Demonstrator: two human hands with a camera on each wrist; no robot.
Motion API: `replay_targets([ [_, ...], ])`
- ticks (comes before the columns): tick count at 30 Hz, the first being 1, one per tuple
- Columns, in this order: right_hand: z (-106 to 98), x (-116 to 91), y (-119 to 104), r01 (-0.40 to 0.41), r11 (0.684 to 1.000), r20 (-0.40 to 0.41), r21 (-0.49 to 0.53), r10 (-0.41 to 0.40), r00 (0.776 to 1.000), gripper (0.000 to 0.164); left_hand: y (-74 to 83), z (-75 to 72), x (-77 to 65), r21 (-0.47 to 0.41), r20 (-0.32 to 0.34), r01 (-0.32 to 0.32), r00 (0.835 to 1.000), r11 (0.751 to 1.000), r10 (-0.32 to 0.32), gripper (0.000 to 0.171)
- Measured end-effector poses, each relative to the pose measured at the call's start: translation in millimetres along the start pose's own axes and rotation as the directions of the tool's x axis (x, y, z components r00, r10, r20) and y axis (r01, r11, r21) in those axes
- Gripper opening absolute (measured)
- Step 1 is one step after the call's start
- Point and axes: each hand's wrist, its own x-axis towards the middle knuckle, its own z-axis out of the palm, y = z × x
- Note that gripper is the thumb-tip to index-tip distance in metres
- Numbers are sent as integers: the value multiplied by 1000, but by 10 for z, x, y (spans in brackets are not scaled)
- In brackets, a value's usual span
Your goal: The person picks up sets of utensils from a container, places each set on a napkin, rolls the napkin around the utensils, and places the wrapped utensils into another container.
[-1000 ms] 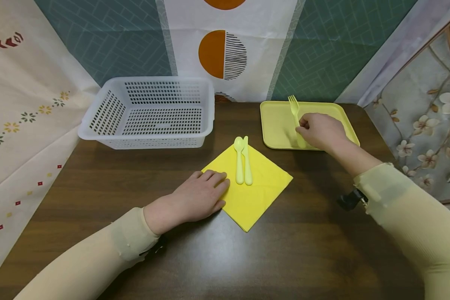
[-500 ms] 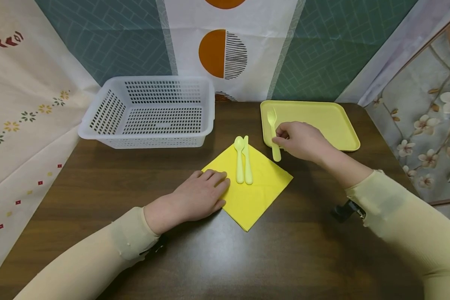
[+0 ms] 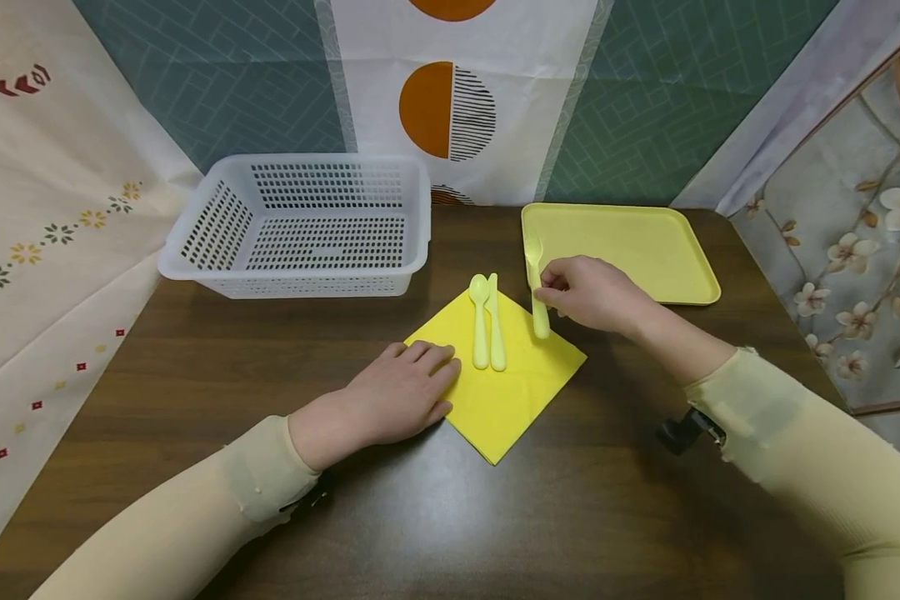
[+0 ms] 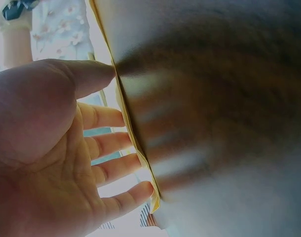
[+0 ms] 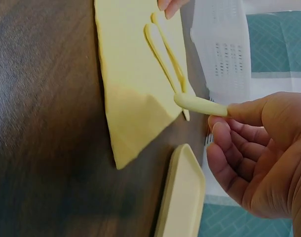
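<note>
A yellow napkin (image 3: 510,408) lies on the table, turned like a diamond. On it a pale yellow spoon (image 3: 479,325) and knife (image 3: 497,333) lie side by side. My left hand (image 3: 397,392) rests at the napkin's left corner; in the left wrist view its straight fingertips (image 4: 133,165) touch the napkin's edge. My right hand (image 3: 592,292) pinches a pale yellow fork (image 3: 538,312) between thumb and fingers. The fork's handle end overlaps the napkin's upper right side, its tines overlap the tray. In the right wrist view the fork handle (image 5: 200,104) points toward the napkin, above it.
A yellow tray (image 3: 645,250) stands at the back right, with nothing lying in it. At the back left is a white perforated basket (image 3: 322,285). Patterned cloths hang behind and on both sides of the dark wooden table (image 3: 607,492).
My right hand has carried the fork from over the tray leftward and nearer, up to the napkin's right side. The left hand stays in place.
</note>
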Motion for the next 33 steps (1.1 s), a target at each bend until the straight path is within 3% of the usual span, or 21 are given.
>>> replay_targets([
  [8, 128, 31, -19, 17, 997, 59, 80, -22, 998, 19, 2, 18, -10, -1, -8, 0, 1000, 1000, 0, 58],
  [18, 283, 59, -28, -59, 982, 164, 177, 30, 986, 17, -4, 21, -9, 2, -11, -1, 1000, 1000, 1, 58],
  [33, 423, 62, -74, -129, 961, 209, 245, 78, 975, 23, 2, 16, -5, -1, 4, 6, 1000, 1000, -6, 58],
])
